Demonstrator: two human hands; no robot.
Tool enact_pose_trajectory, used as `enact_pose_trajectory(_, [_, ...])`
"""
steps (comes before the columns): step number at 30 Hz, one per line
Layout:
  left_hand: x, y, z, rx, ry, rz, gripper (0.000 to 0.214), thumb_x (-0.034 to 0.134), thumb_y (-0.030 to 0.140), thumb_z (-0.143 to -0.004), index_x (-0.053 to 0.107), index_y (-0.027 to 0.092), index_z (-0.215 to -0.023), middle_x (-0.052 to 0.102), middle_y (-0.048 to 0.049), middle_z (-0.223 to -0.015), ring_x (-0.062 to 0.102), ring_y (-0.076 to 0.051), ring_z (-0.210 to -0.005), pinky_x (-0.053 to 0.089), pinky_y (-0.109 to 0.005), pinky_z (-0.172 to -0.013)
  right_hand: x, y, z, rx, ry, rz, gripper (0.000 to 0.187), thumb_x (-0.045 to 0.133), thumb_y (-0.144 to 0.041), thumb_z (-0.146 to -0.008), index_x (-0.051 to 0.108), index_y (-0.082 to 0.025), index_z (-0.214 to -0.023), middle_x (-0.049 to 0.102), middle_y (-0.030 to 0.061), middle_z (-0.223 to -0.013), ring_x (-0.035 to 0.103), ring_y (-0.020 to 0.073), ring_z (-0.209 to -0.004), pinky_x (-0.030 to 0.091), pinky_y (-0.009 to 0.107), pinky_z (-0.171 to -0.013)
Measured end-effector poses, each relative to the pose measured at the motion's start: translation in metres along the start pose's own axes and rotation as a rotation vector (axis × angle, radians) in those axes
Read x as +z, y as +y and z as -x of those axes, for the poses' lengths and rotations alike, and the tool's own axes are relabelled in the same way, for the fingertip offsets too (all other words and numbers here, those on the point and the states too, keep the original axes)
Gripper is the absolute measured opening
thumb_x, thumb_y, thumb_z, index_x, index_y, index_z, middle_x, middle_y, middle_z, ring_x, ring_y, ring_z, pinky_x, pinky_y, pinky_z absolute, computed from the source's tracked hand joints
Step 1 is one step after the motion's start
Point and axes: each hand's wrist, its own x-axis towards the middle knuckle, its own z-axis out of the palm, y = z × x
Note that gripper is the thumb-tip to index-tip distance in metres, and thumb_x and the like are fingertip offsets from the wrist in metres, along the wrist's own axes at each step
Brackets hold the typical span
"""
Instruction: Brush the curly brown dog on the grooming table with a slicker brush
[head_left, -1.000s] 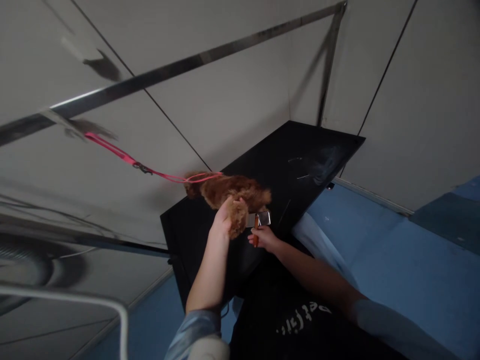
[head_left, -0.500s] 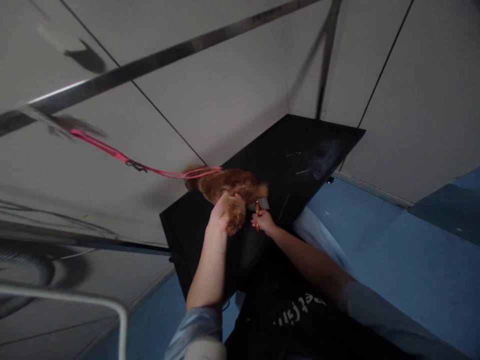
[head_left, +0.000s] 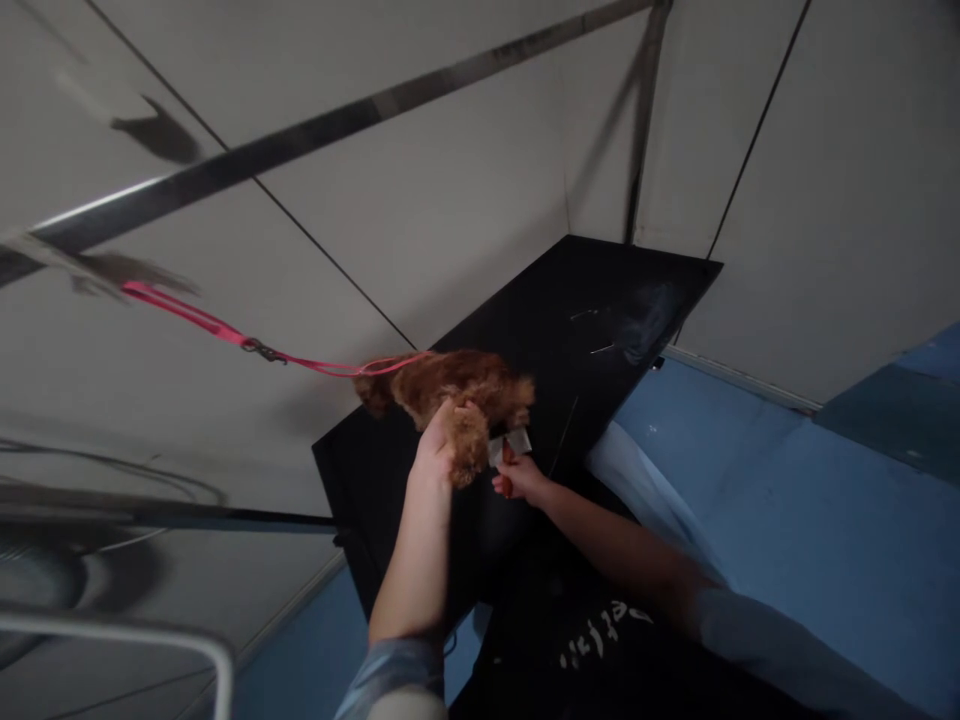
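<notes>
A small brown curly-haired dog (head_left: 480,378) stands on the black grooming table (head_left: 517,310), with a pink leash (head_left: 322,367) running to its front end. My left hand (head_left: 436,445) is wrapped round one of its legs, whose fluffy lower end (head_left: 468,450) sticks out past my fingers. In my right hand (head_left: 525,478) is a slicker brush (head_left: 517,440) with an orange-brown handle, its flat pale head close beside the raised leg and below the dog's rear. Whether the bristles touch fur cannot be made out.
A metal bar (head_left: 322,145) crosses above the table, and the leash hangs from it. Two thin metal tools (head_left: 602,350) lie on the table's far part. A white tube frame (head_left: 172,640) stands at lower left, near a ribbed hose (head_left: 45,570).
My right hand and the brush have shifted down slightly, and the brush head has turned to show more of its flat side. My left hand keeps its hold on the leg.
</notes>
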Motion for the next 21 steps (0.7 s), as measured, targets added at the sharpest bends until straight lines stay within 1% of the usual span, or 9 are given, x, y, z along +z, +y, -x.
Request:
enact_pose_trajectory(2, [0.001, 0.000, 0.000, 0.009, -0.007, -0.013, 0.035, 0.039, 0.045, -0.093, 0.048, 0.016, -0.074, 0.054, 0.0010, -0.049, 0.057, -0.011, -0.040, 0.049, -0.019, -0.041, 0.000, -0.003, -0.001, -0.023, 0.025, 0.007, 0.015, 0.067, -0.021, -0.079, 0.054, -0.016, -0.074, 0.056, -0.0054, -0.047, 0.052, 0.0060, -0.037, 0.039, 0.013, -0.041])
enact_pose_trajectory(4, [0.001, 0.000, 0.000, -0.011, -0.027, -0.014, 0.037, 0.039, 0.048, -0.092, 0.048, 0.017, -0.075, 0.053, 0.0015, -0.048, 0.057, -0.012, -0.039, 0.049, -0.020, -0.040, -0.002, -0.006, -0.002, -0.024, 0.051, 0.019, 0.016, 0.067, -0.021, -0.080, 0.053, -0.016, -0.072, 0.053, -0.0064, -0.045, 0.051, 0.0052, -0.036, 0.039, 0.013, -0.041])
enact_pose_trajectory(7, [-0.001, 0.002, -0.001, -0.027, -0.019, 0.008, 0.038, 0.040, 0.049, -0.092, 0.048, 0.016, -0.075, 0.053, 0.0020, -0.048, 0.057, -0.011, -0.039, 0.049, -0.020, -0.041, -0.005, -0.006, -0.001, 0.010, 0.050, 0.033, 0.017, 0.064, -0.024, -0.082, 0.053, -0.016, -0.073, 0.057, -0.0039, -0.048, 0.055, 0.0087, -0.038, 0.043, 0.016, -0.042])
enact_pose_trajectory(9, [-0.003, 0.003, -0.002, -0.021, -0.013, 0.024, 0.036, 0.041, 0.048, -0.092, 0.048, 0.016, -0.075, 0.053, 0.0022, -0.048, 0.056, -0.011, -0.039, 0.049, -0.020, -0.041, -0.007, -0.005, 0.000, 0.007, 0.046, 0.034, 0.015, 0.063, -0.025, -0.083, 0.053, -0.016, -0.076, 0.061, -0.0026, -0.052, 0.057, 0.0088, -0.041, 0.044, 0.016, -0.043])
enact_pose_trajectory(12, [-0.008, 0.005, -0.006, -0.014, -0.038, 0.027, 0.036, 0.041, 0.047, -0.092, 0.048, 0.016, -0.074, 0.052, 0.0025, -0.048, 0.056, -0.011, -0.040, 0.049, -0.019, -0.043, -0.009, -0.006, -0.002, -0.016, 0.057, 0.033, 0.013, 0.063, -0.023, -0.083, 0.053, -0.016, -0.078, 0.061, -0.0034, -0.055, 0.056, 0.0061, -0.041, 0.043, 0.013, -0.044])
enact_pose_trajectory(14, [-0.012, 0.006, -0.007, -0.018, -0.034, 0.020, 0.038, 0.041, 0.048, -0.092, 0.048, 0.017, -0.073, 0.052, 0.0021, -0.048, 0.057, -0.011, -0.041, 0.048, -0.019, -0.043, -0.010, -0.004, -0.001, 0.013, 0.053, 0.037, 0.014, 0.062, -0.024, -0.083, 0.053, -0.016, -0.078, 0.061, -0.0025, -0.053, 0.056, 0.0074, -0.040, 0.044, 0.015, -0.043])
enact_pose_trajectory(17, [-0.015, 0.007, -0.007, -0.013, 0.002, 0.022, 0.039, 0.040, 0.049, -0.092, 0.049, 0.016, -0.072, 0.052, 0.0017, -0.049, 0.057, -0.012, -0.041, 0.048, -0.020, -0.043, -0.011, -0.001, 0.003, 0.053, 0.028, 0.033, 0.014, 0.060, -0.023, -0.084, 0.052, -0.015, -0.076, 0.062, 0.0005, -0.053, 0.057, 0.0104, -0.040, 0.045, 0.019, -0.042])
enact_pose_trajectory(19, [-0.019, 0.008, -0.006, -0.006, -0.003, 0.045, 0.038, 0.042, 0.048, -0.091, 0.050, 0.016, -0.072, 0.051, 0.0022, -0.048, 0.057, -0.011, -0.040, 0.048, -0.020, -0.042, -0.011, 0.000, 0.005, 0.021, 0.032, 0.015, 0.012, 0.061, -0.020, -0.083, 0.052, -0.015, -0.076, 0.062, -0.0003, -0.055, 0.057, 0.0088, -0.041, 0.043, 0.016, -0.041])
enact_pose_trajectory(21, [-0.024, 0.010, -0.006, -0.010, -0.036, 0.078, 0.036, 0.045, 0.046, -0.091, 0.050, 0.016, -0.072, 0.051, 0.0029, -0.047, 0.056, -0.010, -0.040, 0.048, -0.018, -0.043, -0.014, 0.000, 0.006, -0.027, 0.059, -0.009, 0.012, 0.061, -0.020, -0.082, 0.051, -0.017, -0.077, 0.058, -0.0040, -0.052, 0.053, 0.0063, -0.039, 0.039, 0.014, -0.040])
